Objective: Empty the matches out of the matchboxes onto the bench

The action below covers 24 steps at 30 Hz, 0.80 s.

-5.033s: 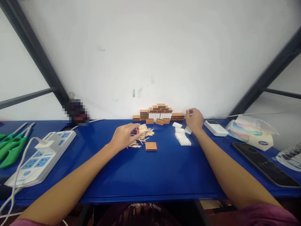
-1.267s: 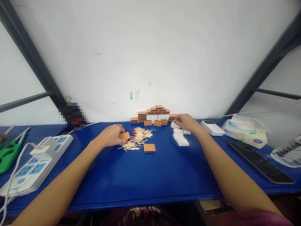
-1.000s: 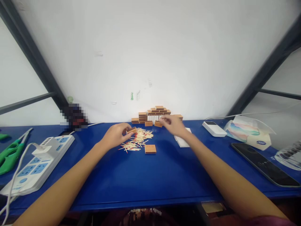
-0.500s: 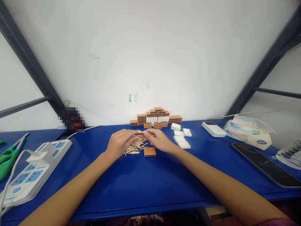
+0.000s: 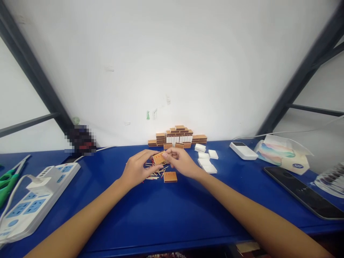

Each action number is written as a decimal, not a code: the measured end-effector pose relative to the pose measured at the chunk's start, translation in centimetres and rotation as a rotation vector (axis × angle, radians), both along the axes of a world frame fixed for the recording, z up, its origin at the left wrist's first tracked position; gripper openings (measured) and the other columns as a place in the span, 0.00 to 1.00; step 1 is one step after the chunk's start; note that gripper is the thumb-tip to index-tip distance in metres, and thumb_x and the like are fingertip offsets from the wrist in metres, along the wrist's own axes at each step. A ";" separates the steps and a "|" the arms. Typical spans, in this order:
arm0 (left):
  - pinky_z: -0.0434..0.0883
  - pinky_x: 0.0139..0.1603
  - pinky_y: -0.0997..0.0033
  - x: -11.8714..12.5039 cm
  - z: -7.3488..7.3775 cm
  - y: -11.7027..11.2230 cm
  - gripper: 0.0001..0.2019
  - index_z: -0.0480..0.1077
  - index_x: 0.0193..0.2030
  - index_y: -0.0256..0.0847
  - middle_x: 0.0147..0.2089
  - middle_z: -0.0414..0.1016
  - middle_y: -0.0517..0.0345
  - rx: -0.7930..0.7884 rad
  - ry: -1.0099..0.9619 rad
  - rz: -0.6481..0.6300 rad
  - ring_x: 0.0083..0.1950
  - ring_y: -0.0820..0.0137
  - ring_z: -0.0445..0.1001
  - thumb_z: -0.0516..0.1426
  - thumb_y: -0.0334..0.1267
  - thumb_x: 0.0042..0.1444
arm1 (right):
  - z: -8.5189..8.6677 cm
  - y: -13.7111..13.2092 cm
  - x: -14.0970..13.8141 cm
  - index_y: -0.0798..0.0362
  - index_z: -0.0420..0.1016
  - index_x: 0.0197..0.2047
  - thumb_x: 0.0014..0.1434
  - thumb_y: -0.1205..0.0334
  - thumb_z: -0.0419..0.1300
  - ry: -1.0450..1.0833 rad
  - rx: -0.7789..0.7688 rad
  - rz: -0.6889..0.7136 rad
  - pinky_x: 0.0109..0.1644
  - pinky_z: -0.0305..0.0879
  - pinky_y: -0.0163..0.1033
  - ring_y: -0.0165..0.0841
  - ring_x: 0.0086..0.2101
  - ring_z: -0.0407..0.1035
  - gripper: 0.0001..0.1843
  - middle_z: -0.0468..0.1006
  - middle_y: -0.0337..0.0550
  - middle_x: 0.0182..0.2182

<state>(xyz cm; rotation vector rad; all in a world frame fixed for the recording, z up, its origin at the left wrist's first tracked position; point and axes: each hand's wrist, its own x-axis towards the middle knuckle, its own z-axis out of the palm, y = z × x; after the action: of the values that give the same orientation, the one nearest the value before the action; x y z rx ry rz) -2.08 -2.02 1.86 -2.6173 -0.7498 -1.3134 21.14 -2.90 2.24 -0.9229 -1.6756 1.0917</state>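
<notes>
A brown matchbox (image 5: 159,158) is held up over a loose pile of matches (image 5: 153,173), its printed broad face showing. My right hand (image 5: 181,162) grips it at the right end with thumb and fingers. My left hand (image 5: 138,165) is closed about its left side, fingers at the upper edge and thumb below. Another matchbox (image 5: 170,177) lies flat just in front of the pile. Behind my hands, a stacked structure of matchboxes (image 5: 179,132), with white trays standing on end in its middle, rises against the wall.
Several white matchbox trays (image 5: 209,168) lie right of my hands. Farther right are a white device (image 5: 243,151), a tissue pack (image 5: 285,154) and a black phone (image 5: 303,191). A power strip (image 5: 37,204) and green-handled scissors (image 5: 9,181) are at left on the blue table (image 5: 166,215).
The matchbox between my hands has turned from showing its dark narrow side to showing its printed face. My left thumb and fingers have spread farther apart around it.
</notes>
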 end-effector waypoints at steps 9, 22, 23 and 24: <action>0.84 0.49 0.61 -0.6 -0.8 0.9 0.17 0.77 0.60 0.44 0.51 0.87 0.51 0.082 0.020 0.126 0.48 0.62 0.86 0.65 0.46 0.69 | -1.2 0.3 -0.4 0.50 0.73 0.46 0.63 0.35 0.67 0.050 0.078 -0.097 0.35 0.71 0.39 0.33 0.32 0.71 0.26 0.75 0.39 0.34; 0.83 0.49 0.63 -1.0 -1.4 1.5 0.23 0.75 0.64 0.40 0.51 0.86 0.49 0.022 0.100 0.125 0.47 0.62 0.86 0.63 0.52 0.70 | -0.8 0.1 -0.1 0.51 0.77 0.35 0.61 0.35 0.66 0.021 -0.017 -0.113 0.24 0.60 0.35 0.30 0.24 0.64 0.25 0.71 0.37 0.24; 0.83 0.47 0.64 -1.0 -1.4 1.6 0.22 0.75 0.63 0.41 0.51 0.86 0.49 0.006 0.101 0.133 0.45 0.63 0.86 0.63 0.52 0.70 | -0.7 0.4 0.1 0.51 0.77 0.34 0.61 0.36 0.66 0.033 -0.025 -0.144 0.24 0.58 0.35 0.29 0.23 0.62 0.25 0.70 0.36 0.23; 0.83 0.45 0.64 -1.1 -1.3 1.6 0.20 0.76 0.62 0.41 0.50 0.86 0.50 -0.012 0.099 0.142 0.43 0.64 0.86 0.63 0.51 0.71 | -0.7 0.6 0.4 0.51 0.77 0.34 0.60 0.36 0.67 0.045 -0.028 -0.177 0.23 0.57 0.35 0.29 0.22 0.61 0.25 0.69 0.35 0.22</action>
<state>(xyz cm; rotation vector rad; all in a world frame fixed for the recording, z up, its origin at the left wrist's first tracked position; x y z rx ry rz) -3.16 -0.44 0.56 -2.5622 -0.9107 -1.1363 21.49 -2.28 1.52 -1.0367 -1.5144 1.0109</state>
